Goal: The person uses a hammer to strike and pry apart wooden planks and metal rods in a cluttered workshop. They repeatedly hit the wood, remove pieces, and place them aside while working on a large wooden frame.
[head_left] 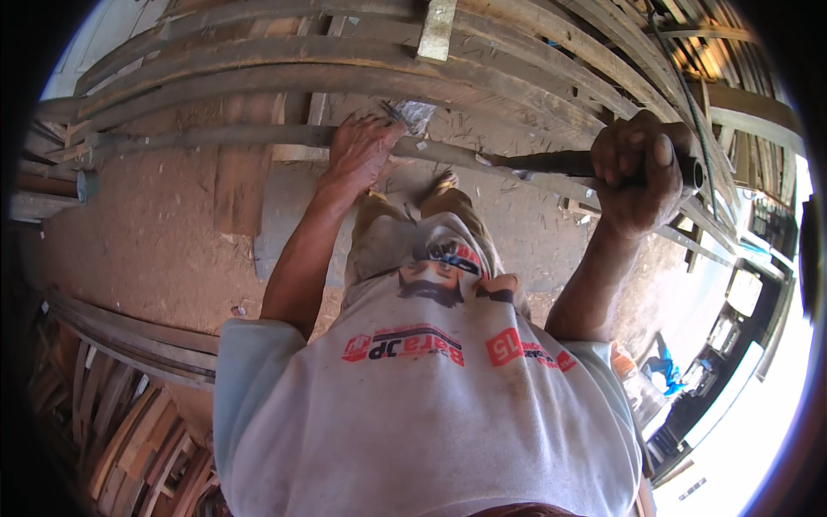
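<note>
My right hand (637, 172) is closed in a fist around a long dark bar (551, 163). The bar has a round, hollow-looking butt on the right and narrows leftward. Its thin end meets a long narrow wooden beam (452, 153) that runs across in front of me. Farther left, my left hand (366, 146) is closed over the same beam, fingers bent across it; their tips are partly hidden. Close beyond those fingers lie a crumpled clear plastic bag (417, 117) and some thin dark pieces too small to make out.
Several long beams (345, 79) run parallel beyond my hands, with a short pale block (437, 30) across them. Stacked boards (129, 431) stand at the lower left. More timber (749, 112) is at the far right. The brown floor (146, 207) is littered with chips.
</note>
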Action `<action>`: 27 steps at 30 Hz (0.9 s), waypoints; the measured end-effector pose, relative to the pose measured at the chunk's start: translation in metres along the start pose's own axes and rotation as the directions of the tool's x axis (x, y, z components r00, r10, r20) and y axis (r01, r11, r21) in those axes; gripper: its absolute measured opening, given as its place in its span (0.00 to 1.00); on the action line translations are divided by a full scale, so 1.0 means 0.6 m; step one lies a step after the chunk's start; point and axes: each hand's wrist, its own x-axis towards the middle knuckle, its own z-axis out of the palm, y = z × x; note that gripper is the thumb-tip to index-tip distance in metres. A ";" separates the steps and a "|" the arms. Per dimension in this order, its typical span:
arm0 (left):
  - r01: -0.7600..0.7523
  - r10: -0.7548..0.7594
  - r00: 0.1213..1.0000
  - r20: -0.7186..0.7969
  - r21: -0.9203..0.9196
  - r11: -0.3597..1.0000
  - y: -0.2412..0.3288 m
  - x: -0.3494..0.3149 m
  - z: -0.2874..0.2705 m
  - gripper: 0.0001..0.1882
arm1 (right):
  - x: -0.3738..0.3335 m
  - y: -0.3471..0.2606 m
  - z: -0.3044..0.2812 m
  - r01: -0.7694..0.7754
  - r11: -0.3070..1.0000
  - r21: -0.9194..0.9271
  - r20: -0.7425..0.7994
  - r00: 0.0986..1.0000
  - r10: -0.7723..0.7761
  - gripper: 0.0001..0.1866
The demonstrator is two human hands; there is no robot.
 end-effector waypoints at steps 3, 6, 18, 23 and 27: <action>-0.058 0.059 0.993 -0.107 0.009 0.998 -0.008 0.013 0.013 0.27 | 0.007 0.005 0.027 0.025 0.998 -0.059 -0.008 1.000 -0.026 0.08; -0.045 0.042 0.995 -0.087 -0.031 0.998 -0.001 0.002 0.007 0.29 | -0.007 -0.001 0.021 -0.027 0.982 -0.184 -0.085 0.996 0.011 0.07; -0.057 0.057 0.996 -0.062 -0.003 0.998 0.006 -0.001 0.011 0.29 | -0.011 -0.022 -0.062 -0.079 0.989 0.129 -0.066 0.994 0.088 0.11; -0.023 0.023 1.000 -0.008 -0.028 0.999 0.018 -0.007 0.011 0.30 | -0.030 -0.022 0.021 -0.001 0.967 -0.253 -0.024 1.000 -0.005 0.09; -0.054 0.056 0.996 -0.075 0.020 0.998 0.005 0.010 0.018 0.30 | -0.008 -0.041 -0.061 -0.094 0.987 0.129 -0.155 0.981 0.113 0.09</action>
